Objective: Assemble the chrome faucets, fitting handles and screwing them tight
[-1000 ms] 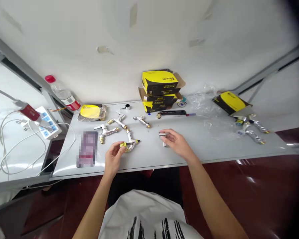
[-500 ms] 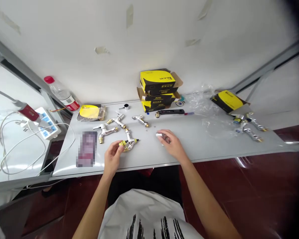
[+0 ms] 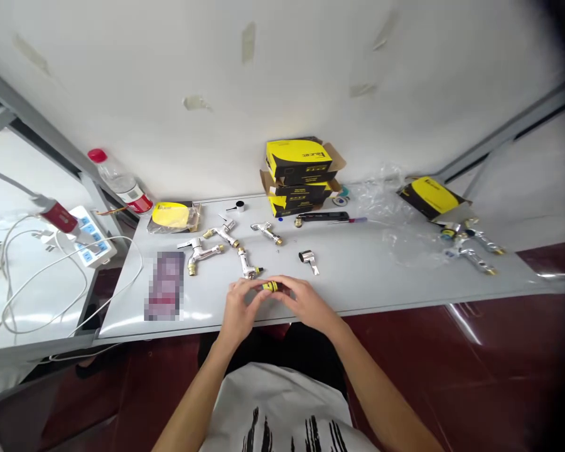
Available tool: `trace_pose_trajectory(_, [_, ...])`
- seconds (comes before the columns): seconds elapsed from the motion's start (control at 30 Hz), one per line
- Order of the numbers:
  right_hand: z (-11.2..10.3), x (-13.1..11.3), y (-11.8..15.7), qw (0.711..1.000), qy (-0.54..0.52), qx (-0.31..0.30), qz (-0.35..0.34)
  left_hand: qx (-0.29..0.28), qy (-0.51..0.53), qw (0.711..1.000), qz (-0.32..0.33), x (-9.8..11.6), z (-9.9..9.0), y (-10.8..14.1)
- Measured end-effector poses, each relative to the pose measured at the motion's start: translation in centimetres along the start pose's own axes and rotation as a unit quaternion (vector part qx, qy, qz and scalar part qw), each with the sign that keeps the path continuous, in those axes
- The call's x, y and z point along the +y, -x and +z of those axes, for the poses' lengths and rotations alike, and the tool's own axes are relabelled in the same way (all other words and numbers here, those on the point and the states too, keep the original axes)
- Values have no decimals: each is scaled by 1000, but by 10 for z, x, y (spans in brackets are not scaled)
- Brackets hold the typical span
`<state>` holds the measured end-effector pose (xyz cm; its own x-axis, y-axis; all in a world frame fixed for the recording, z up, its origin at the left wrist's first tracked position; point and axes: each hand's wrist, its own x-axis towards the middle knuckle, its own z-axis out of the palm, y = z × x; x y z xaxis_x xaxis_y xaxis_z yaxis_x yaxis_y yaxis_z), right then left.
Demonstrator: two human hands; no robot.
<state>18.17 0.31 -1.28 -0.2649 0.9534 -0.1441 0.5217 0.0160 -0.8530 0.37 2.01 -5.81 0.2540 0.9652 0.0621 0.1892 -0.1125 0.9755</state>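
Note:
My left hand and my right hand meet near the table's front edge, both closed on a small yellow-and-black faucet cartridge. Fingers cover its two ends. Just behind my right hand lies a chrome faucet handle, touched by neither hand. Beyond my left fingers is a chrome faucet with a black-and-yellow piece at its side, its near part hidden. More chrome faucets with brass ends lie to the back left: one, another and a third.
Yellow-and-black boxes are stacked against the wall, with a black-handled tool before them. Clear plastic wrap, another box and chrome faucets lie right. A bottle and power strip are left.
My right hand has let go of the chrome handle, now on the table, and moved left to the cartridge. My left hand has brought the cartridge right and nearer to me.

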Motion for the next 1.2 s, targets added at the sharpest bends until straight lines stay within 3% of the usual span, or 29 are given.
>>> trace_pose_trajectory(0.1, [-14, 7, -3, 999, 29, 17, -3, -4, -27, 999, 21, -1, -5, -7])
trace_pose_trajectory(0.17, [-34, 16, -6, 996, 57, 61, 5, 34, -69, 997, 32, -5, -13, -13])
trace_pose_trajectory(0.27, [-70, 40, -14, 968, 114, 220, 32, 84, -151, 985, 16, -17, -23, -17])
trace_pose_trajectory(0.33, [-91, 61, -20, 943, 161, 290, 37, 66, -203, 977, 9, -27, -24, -16])
trace_pose_trajectory(0.4, [-107, 80, -27, 935, 187, 299, 45, 44, -247, 968, 20, -34, -21, -14])
trace_pose_trajectory(0.5, [-117, 88, -37, 937, 229, 258, 55, 38, -277, 959, 38, -39, -16, -9])
trace_pose_trajectory(0.63, [-103, 54, -69, 933, 276, 230, -3, 36, -248, 967, 44, -39, -17, -8])
trace_pose_trajectory(0.77, [-63, 11, -138, 954, 275, 86, -81, 38, -131, 991, -5, -40, -28, -8])
trace_pose_trajectory(0.87, [-36, 0, -197, 952, 286, 93, -57, 11, -8, 999, -36, -38, -37, -6])
trace_pose_trajectory(0.97, [-23, 1, -238, 950, 296, 92, -30, -8, 59, 997, -47, -34, -42, -6])
trace_pose_trajectory(1.07, [-23, 1, -246, 949, 305, 80, -19, -5, 72, 996, -53, -33, -43, -6])
trace_pose_trajectory(1.2, [-32, -5, -196, 946, 304, 114, -14, 2, 84, 994, -67, -36, -41, -6])
